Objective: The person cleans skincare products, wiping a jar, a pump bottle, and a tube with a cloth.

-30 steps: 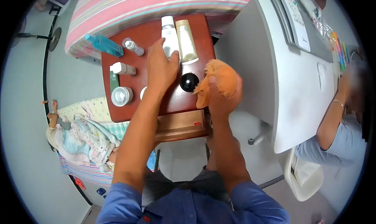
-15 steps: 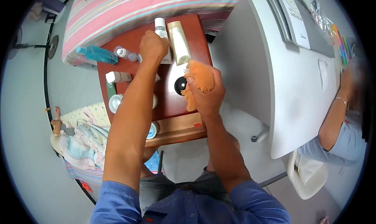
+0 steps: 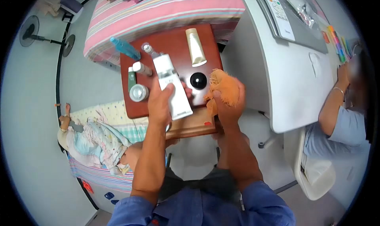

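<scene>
My left hand (image 3: 159, 103) is wrapped round a white squeeze tube (image 3: 180, 101), held tilted over the small red-brown table (image 3: 174, 38) with its cap pointing away from me. In my right hand (image 3: 232, 109) a frayed orange cloth (image 3: 226, 87) is bunched up. Between the hands sits a round black lid or jar (image 3: 198, 81). Behind it lies a gold tube (image 3: 195, 48). Left of the white tube are a blue bottle (image 3: 126, 49), a clear-capped bottle (image 3: 149, 49), a small white-capped bottle (image 3: 142, 69), a green tube (image 3: 132, 79) and a round jar (image 3: 139, 93).
An open drawer (image 3: 190, 127) juts from the table towards me. A striped bed (image 3: 166, 10) borders the far side, and a white desk (image 3: 293, 87) the right. Another person's arm (image 3: 336, 103) rests there beside a white chair (image 3: 316, 178). Someone lies on a mat (image 3: 114, 111) at left.
My left hand has lifted the white tube from the back of the table and brought it closer to me. The orange cloth stays in my right hand. The view has shifted.
</scene>
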Motion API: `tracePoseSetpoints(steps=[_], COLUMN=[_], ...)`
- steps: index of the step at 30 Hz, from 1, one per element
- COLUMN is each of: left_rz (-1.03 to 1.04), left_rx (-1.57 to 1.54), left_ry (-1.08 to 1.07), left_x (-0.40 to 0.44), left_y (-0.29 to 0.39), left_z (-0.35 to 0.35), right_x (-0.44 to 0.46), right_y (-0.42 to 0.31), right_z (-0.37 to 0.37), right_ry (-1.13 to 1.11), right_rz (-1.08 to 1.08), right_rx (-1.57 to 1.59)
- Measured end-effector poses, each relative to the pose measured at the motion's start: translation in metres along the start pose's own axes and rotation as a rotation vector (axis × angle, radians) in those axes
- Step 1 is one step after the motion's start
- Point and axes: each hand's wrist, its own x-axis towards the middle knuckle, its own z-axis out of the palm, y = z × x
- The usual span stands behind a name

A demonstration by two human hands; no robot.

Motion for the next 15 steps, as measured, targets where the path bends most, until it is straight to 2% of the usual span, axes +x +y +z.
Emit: tracePoseSetpoints(steps=[2,3,5,7,9,11,13,15], left_rz=[-0.049,-0.069,-0.084,-0.153,-0.135,-0.139,-0.14,-0.025], left_rx=[-0.064,-0.138,-0.188,-0.16,-0.122,-0.066,-0.007,0.238], left_ry=[0.008,-0.08,0.087,0.12,-0.042,-0.028,-0.016,-0.142], left_x=[-0.042,-0.061,-0.1,-0.135,-0.164,-0.195,-0.221,-0.241], left_y=[-0.01,-0.014,-0.03,-0.04,-0.042,-0.049,-0.054,-0.058], left_z=[-0.002,-0.006,0.001,0.003,0.001,0.001,-0.002,-0.002], right_x=[-0.031,-0.048,-0.085,-0.125,-0.156,-0.177,-0.171,-0.161], right_y=[-0.026,-0.031,-0.038,-0.061,-0.07,-0.076,-0.087,-0.099], right_z=[-0.001,-0.003,-0.007,-0.006,-0.009,-0.015,-0.017,-0.017], right_ry=[-0.062,-0.061,-0.344,-0.452,-0.41,-0.3,-0.237,-0.114], right_rz=[0.123,0.131,-0.098,-0.325,-0.335,-0.168,-0.252,-0.266], right_rx=[0.238,0.23,0.035,-0.331,-0.377,-0.344,-0.388,-0.241])
